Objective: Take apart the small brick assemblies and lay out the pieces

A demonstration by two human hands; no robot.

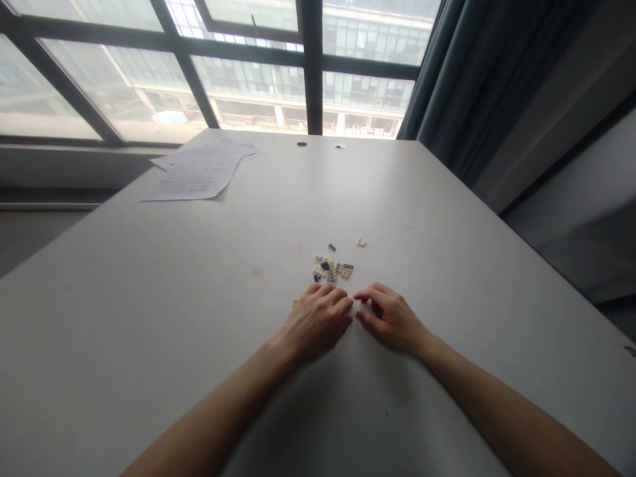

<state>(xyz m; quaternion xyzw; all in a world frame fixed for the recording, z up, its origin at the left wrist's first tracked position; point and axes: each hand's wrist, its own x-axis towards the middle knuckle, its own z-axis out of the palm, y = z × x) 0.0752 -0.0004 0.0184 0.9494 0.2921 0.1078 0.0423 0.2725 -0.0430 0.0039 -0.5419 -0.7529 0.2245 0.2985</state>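
Several small toy bricks point(332, 270) lie clustered on a white table point(149, 298) in the head view. Just nearer, the left hand point(320, 317) curls, fingers together, any grip impossible to tell; beside it, the right hand point(396, 319) has thumb and forefinger apart.

No legible text (only blurry printed sheets point(199, 175)).

Toy-brick cluster point(332, 270): placed on table point(149, 298), just beyond left hand point(318, 317). Loose brick point(332, 247): set behind cluster; second brick point(362, 243): set farther right. Right hand point(392, 319): positioned right of left hand. Paper sheets point(199, 175): laid at table's far left. Window point(313, 79): situated behind table; curtain point(447, 86): hung at its right.
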